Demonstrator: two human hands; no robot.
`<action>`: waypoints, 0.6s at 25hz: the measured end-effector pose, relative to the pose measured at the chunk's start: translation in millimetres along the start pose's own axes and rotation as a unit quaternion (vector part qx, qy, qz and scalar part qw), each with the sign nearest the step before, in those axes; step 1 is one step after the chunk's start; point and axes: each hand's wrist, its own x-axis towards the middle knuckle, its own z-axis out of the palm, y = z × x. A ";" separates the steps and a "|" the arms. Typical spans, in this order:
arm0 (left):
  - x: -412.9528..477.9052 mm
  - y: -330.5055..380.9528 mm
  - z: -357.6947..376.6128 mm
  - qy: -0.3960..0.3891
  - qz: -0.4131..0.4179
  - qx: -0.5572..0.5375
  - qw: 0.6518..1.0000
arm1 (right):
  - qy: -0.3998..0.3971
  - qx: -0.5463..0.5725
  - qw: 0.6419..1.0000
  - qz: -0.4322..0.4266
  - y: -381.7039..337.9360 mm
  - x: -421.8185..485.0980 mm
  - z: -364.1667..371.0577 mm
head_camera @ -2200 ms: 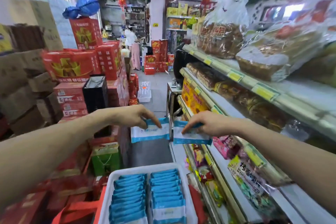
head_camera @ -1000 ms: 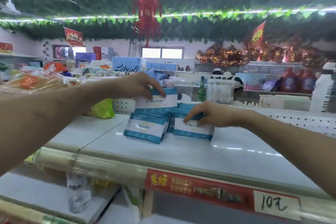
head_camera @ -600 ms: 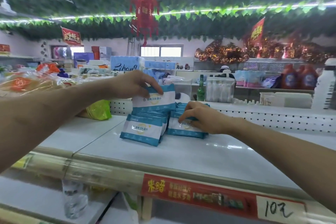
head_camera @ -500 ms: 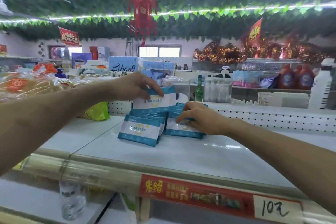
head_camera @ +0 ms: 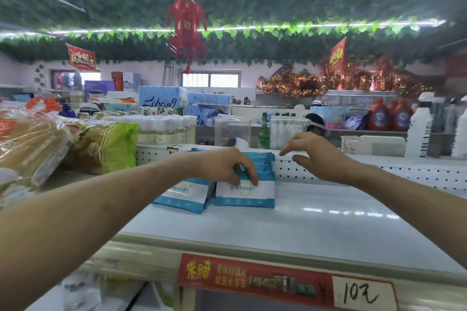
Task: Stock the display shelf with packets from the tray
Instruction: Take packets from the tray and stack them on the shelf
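On the white display shelf (head_camera: 316, 230) stand two rows of blue-and-white wipe packets. The right row's front packet (head_camera: 245, 193) stands upright, and my left hand (head_camera: 227, 166) pinches its top edge with thumb and fingertips. The left row's front packet (head_camera: 183, 195) leans against the others. My right hand (head_camera: 313, 153) hovers just right of the packets above the shelf's back edge, fingers spread and holding nothing. The tray is out of view.
Bagged bread (head_camera: 27, 149) and a green-and-clear bag (head_camera: 106, 146) crowd the shelf's left end. A perforated white back rail (head_camera: 379, 171) runs behind the packets. A red price strip (head_camera: 285, 283) marked 10 lines the front edge. Bottles and boxes stand beyond.
My right hand let go of its packet and lifted away to the right. My left hand brought its packet down and now pinches the front packet of the right row.
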 end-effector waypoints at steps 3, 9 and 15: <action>8.0 -8.2 8.2 0.042 0.001 0.060 0.997 | 0.015 0.001 1.000 0.012 6.2 -9.4 -15.1; 9.7 -10.9 14.7 0.090 0.011 0.113 0.989 | 0.030 0.009 1.000 0.000 6.9 -26.0 -32.4; 0.8 -8.8 9.1 0.075 -0.008 0.129 0.989 | 0.012 -0.003 1.000 -0.026 -17.6 -21.9 -38.8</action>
